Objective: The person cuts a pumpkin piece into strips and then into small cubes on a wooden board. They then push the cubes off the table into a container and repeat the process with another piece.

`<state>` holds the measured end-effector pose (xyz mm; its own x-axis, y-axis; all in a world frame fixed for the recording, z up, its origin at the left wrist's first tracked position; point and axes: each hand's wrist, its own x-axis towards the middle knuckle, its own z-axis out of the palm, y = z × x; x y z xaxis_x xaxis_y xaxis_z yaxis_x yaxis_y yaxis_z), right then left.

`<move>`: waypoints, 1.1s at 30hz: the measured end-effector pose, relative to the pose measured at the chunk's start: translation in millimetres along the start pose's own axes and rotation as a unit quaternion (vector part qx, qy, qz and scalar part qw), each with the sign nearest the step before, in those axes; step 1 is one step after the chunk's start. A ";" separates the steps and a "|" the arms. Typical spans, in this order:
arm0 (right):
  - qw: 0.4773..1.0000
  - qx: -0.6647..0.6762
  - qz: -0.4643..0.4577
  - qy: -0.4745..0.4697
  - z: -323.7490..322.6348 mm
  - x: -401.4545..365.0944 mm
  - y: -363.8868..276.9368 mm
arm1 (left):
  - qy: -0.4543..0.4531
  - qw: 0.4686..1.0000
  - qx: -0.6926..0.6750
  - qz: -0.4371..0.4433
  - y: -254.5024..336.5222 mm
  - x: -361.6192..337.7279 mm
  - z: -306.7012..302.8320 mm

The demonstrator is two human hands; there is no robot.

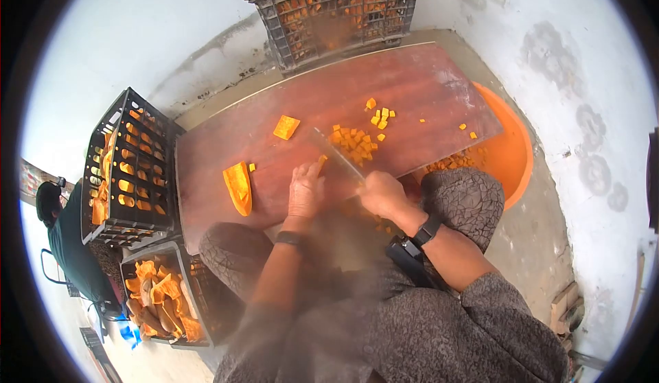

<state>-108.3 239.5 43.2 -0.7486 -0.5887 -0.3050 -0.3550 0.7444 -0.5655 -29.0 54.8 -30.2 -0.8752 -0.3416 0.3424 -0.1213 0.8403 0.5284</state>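
My right hand (383,193) is closed around the handle of a knife (338,152), its blade slanting up and left above the reddish board (226,139). Just left of the blade, my left hand (306,192) has its fingers pressed together on a small pumpkin strip (322,158), mostly hidden by the fingertips. Right of the blade lies a heap of orange pumpkin cubes (354,144), with several more scattered farther off. A squarish pumpkin chunk (286,127) rests beyond my left hand, and a long pumpkin wedge (237,187) lies to its left.
An orange tub (516,151) with cubes stands under the board's right end. A black crate (130,163) of pumpkin pieces is at the left, above a grey crate (185,273) of peelings. Stacked crates (336,22) stand behind the board. A person (75,239) is at far left.
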 end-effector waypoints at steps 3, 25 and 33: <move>1.000 -0.002 -0.018 0.020 1.2 -0.3 1.5 | 0.028 0.999 -0.007 0.015 7.3 -3.8 -2.0; 0.992 -0.115 -0.043 0.001 -13.2 -7.7 -29.5 | 0.065 0.997 -0.041 0.023 -9.1 -17.3 14.3; 0.981 -0.183 -0.044 -0.048 -9.3 1.9 -42.0 | 0.072 0.995 -0.055 0.031 -14.1 -15.5 19.3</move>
<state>-100.0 210.1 73.5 -0.6557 -0.6700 -0.3479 -0.6070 0.7419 -0.2847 -22.8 56.4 -58.0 -0.8023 -0.3538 0.4807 -0.0100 0.8133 0.5818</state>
